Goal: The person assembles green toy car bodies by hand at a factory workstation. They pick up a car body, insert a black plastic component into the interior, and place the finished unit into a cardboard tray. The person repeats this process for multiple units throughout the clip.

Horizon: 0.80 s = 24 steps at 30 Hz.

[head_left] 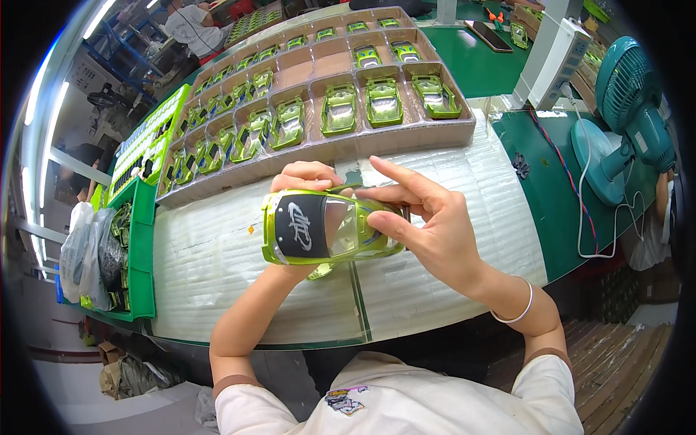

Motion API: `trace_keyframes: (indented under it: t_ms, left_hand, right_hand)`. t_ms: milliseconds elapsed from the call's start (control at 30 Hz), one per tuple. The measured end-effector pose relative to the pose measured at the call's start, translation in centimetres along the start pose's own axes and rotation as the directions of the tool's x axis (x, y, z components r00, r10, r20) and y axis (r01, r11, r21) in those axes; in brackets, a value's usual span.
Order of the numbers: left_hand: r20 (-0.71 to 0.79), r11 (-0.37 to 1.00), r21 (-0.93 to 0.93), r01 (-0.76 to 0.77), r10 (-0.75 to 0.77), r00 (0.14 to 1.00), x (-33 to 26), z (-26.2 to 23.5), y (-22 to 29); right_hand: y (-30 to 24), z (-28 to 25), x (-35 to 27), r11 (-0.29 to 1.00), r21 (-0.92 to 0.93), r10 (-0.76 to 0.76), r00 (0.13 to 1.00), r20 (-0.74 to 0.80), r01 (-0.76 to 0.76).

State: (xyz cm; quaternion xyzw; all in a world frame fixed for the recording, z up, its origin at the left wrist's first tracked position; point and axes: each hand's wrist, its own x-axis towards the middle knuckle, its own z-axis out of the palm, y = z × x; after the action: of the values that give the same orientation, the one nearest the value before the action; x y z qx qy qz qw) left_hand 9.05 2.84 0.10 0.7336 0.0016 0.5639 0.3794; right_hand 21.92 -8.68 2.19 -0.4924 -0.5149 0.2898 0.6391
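A glossy green toy car body (326,232) with a black hood panel and a clear windshield is held over the white padded work surface (217,261). My left hand (304,177) grips it from underneath and behind, fingers curled over its far edge. My right hand (424,217) holds the car's right end, thumb pressed on its roof and forefinger stretched out above it. A silver bracelet sits on my right wrist.
A brown tray (406,138) with compartments of several green car bodies lies just beyond my hands. A green crate (141,246) with bagged parts stands at the left. A teal fan (631,109), white power strip (562,58) and cables are at the right. Another person works far back left.
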Motion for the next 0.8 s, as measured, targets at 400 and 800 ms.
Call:
trace_keyframes:
  t_ms: [400,800]
  left_hand:
    - [0.139,0.681,-0.633,0.368,-0.368,0.919,-0.4,1.6,0.0]
    - [0.151,0.851,-0.467,0.239,-0.19,0.97,-0.8,1.5,0.4]
  right_hand:
    - [0.3,-0.8,1.0,0.947,-0.059,-0.311,0.946,0.086,0.317]
    - [-0.3,-0.8,0.8,0.703,-0.41,-0.525,0.813,0.251,0.581]
